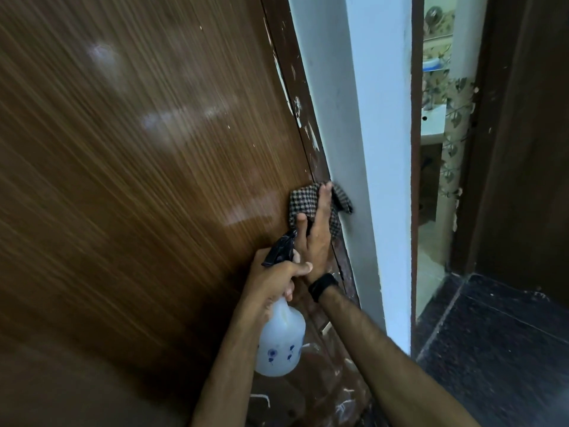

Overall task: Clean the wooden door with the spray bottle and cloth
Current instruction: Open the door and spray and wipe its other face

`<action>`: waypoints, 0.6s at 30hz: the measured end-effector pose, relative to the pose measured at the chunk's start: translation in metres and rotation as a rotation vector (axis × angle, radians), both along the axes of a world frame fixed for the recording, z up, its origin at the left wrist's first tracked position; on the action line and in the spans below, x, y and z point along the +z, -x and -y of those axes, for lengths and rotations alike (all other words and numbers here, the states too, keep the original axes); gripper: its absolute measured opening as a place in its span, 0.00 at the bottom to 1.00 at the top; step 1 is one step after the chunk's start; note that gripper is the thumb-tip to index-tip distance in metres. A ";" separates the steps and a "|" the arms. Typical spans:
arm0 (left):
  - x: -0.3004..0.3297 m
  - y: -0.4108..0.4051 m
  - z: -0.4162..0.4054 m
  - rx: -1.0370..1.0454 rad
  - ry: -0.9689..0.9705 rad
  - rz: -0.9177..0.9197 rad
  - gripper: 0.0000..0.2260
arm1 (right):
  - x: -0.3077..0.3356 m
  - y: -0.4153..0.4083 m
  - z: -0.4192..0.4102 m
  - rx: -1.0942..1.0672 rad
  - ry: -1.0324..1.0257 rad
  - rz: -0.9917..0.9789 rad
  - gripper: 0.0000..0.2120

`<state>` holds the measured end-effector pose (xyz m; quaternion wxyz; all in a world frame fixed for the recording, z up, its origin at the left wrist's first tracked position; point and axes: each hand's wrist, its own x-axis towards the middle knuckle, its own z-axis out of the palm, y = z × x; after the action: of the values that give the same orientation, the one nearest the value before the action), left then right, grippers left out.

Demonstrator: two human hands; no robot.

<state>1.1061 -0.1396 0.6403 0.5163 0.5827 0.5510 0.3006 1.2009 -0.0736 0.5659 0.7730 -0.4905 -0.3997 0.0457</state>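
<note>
The wooden door (pixel 138 167) fills the left and middle of the head view, brown with streaked grain and a wet sheen. A checked cloth (pixel 308 201) lies flat against the door's right edge beside the frame. My right hand (pixel 318 232), with a black band on its wrist, presses on the cloth with straight fingers. My left hand (pixel 274 278) grips the neck of a white spray bottle (pixel 281 340) with a black trigger head, held just below and left of the right hand, nozzle toward the door.
A dark door frame (pixel 295 97) with chipped white paint marks runs beside a pale blue wall post (pixel 369 149). To the right an open doorway shows a white washbasin (pixel 432 121), a patterned wall and a dark tiled floor (pixel 498 349).
</note>
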 end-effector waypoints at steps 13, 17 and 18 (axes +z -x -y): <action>-0.005 -0.002 0.008 0.073 0.016 0.002 0.11 | -0.076 -0.006 0.008 0.052 0.126 -0.005 0.33; -0.007 -0.001 0.015 0.100 0.003 -0.004 0.07 | -0.040 -0.002 -0.008 -0.027 0.127 -0.070 0.34; -0.007 0.000 0.016 0.107 0.001 -0.006 0.06 | -0.036 0.000 -0.009 -0.034 0.119 -0.085 0.34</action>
<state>1.1058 -0.1558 0.6337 0.4979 0.5530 0.5832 0.3258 1.2014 -0.0647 0.5300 0.7596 -0.5398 -0.3546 0.0770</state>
